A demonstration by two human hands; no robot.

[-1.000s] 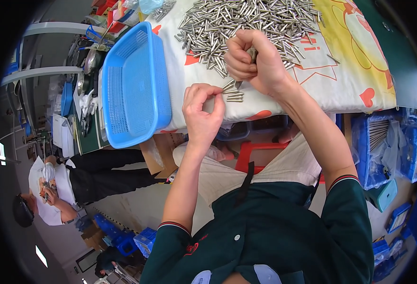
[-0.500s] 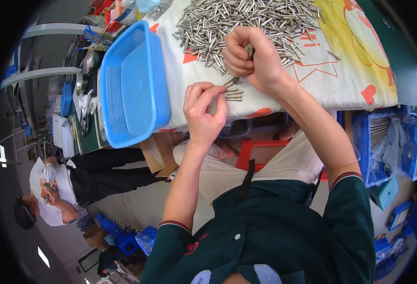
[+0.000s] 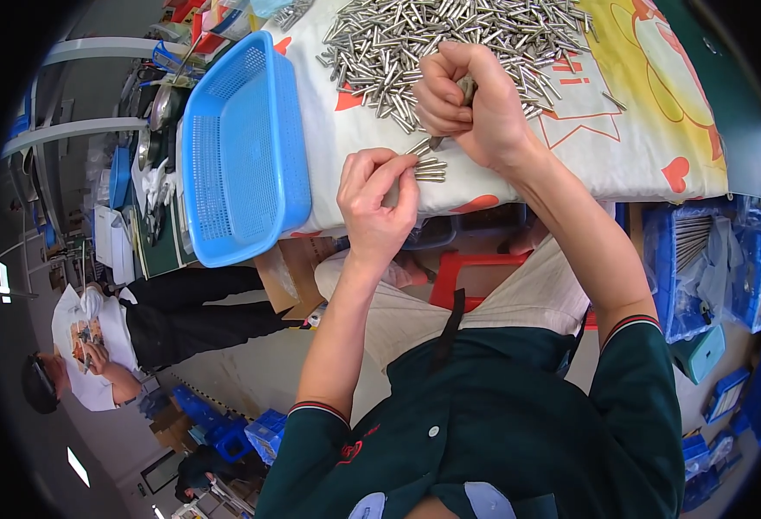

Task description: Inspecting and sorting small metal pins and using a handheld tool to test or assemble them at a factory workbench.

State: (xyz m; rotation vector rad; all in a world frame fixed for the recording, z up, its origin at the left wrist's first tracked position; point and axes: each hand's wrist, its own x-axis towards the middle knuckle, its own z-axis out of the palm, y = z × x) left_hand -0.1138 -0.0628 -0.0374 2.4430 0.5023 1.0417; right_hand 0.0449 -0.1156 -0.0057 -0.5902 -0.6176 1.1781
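Observation:
My left hand (image 3: 375, 197) is closed, thumb and fingertips pinching a few slim silver metal pins (image 3: 432, 173) whose ends fan out to the right, just above the cloth near the table's front edge. My right hand (image 3: 476, 102) makes a fist around a greyish tool (image 3: 467, 85). Most of that tool is hidden by the fingers, so its kind does not show; a dark tip (image 3: 435, 143) pokes out below the fist, close to the pins. Behind both hands lies a wide heap of loose silver pins (image 3: 398, 52).
A blue perforated plastic basket (image 3: 251, 164) sits left of my left hand. One stray pin (image 3: 613, 101) lies right of the heap on the printed cloth (image 3: 571, 164). Blue crates (image 3: 692, 268) stand at the right, a red stool (image 3: 458, 272) below. Another person (image 3: 95, 346) is at the left.
My right fist has shifted slightly to the right, the tool still in it. My left hand keeps its pinch on the pins and has barely moved.

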